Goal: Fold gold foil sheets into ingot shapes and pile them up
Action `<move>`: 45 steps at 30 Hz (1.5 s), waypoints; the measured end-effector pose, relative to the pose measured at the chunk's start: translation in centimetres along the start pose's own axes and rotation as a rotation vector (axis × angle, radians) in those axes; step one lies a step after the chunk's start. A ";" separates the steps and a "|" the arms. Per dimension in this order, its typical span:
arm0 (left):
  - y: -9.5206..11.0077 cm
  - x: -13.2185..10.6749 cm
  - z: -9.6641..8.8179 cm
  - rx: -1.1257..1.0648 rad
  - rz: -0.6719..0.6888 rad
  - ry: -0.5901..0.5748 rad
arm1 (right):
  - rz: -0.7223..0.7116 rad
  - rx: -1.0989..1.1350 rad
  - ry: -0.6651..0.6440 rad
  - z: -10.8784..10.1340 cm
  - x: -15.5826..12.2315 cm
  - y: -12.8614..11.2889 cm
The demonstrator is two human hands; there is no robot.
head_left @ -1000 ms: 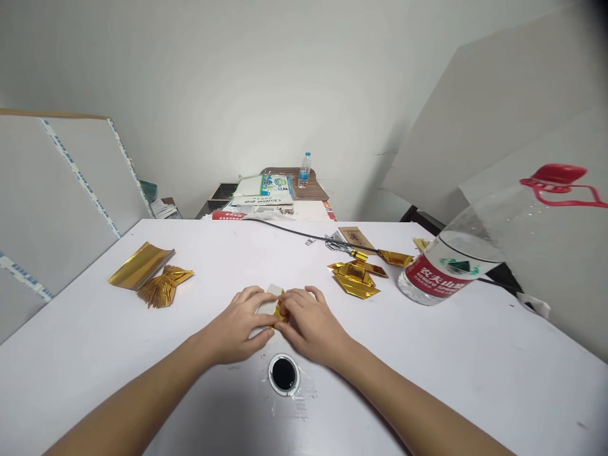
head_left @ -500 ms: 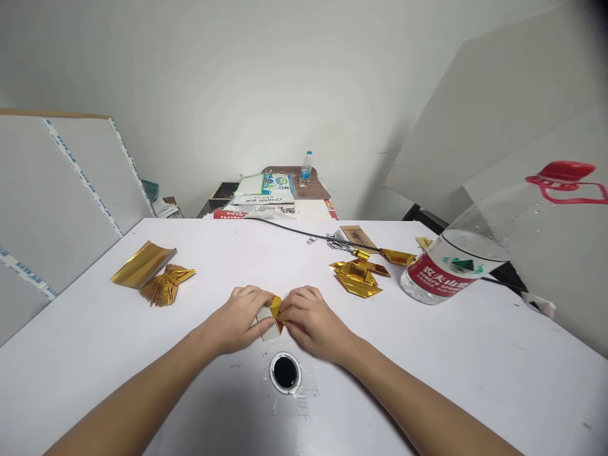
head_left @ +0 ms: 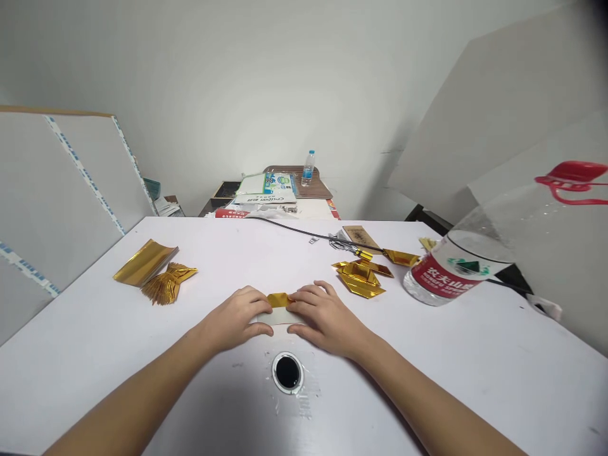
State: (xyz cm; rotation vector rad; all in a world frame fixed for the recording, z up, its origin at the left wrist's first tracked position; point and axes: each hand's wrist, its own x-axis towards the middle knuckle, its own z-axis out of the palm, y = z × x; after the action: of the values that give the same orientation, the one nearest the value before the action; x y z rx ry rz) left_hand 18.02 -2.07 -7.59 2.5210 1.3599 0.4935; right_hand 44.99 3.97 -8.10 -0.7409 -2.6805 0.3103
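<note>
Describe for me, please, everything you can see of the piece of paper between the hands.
The piece of paper shows a pale, matte strip on the near side and a shiny gold part beyond it, like foil-faced paper, apparently folded. It lies crosswise on the white table, beyond the round dark hole. The left hand touches its left end and the right hand its right; both ends are partly hidden.

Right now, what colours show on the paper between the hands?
The paper shows gold on its far part and off-white nearer, best in the head view.
</note>
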 end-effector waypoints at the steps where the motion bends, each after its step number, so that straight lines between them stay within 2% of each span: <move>1: 0.0 0.0 0.0 -0.002 -0.004 -0.002 | -0.015 0.006 0.010 0.3 0.0 0.1; 7: 0.0 0.0 0.2 -0.020 0.029 0.021 | -0.123 0.034 0.097 1.7 0.1 0.2; 14: 0.6 0.3 0.2 0.006 0.056 0.016 | -0.048 0.135 0.012 1.3 0.3 -0.5; 20: 0.9 0.5 0.1 0.107 0.086 0.032 | -0.033 0.145 0.019 1.3 0.5 -0.7; 27: 0.9 0.4 0.3 0.018 0.046 0.041 | -0.021 0.144 0.029 1.8 0.8 -0.6; 31: 1.3 0.6 0.2 0.083 0.076 0.038 | 0.006 0.153 0.073 2.0 1.0 -0.6; 36: 1.3 0.8 0.4 0.204 0.130 0.082 | -0.010 0.173 0.057 1.8 0.8 -0.5; 42: 1.1 0.7 0.2 0.194 0.150 0.091 | -0.029 0.172 0.039 1.1 0.2 -0.3; 45: 0.9 0.4 0.1 0.101 0.121 0.091 | -0.074 0.180 0.049 0.9 0.0 0.0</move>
State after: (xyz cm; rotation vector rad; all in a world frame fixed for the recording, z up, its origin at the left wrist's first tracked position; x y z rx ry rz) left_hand 18.99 -2.22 -7.31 2.7049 1.2995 0.5843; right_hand 44.64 3.84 -8.92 -0.5858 -2.5848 0.4999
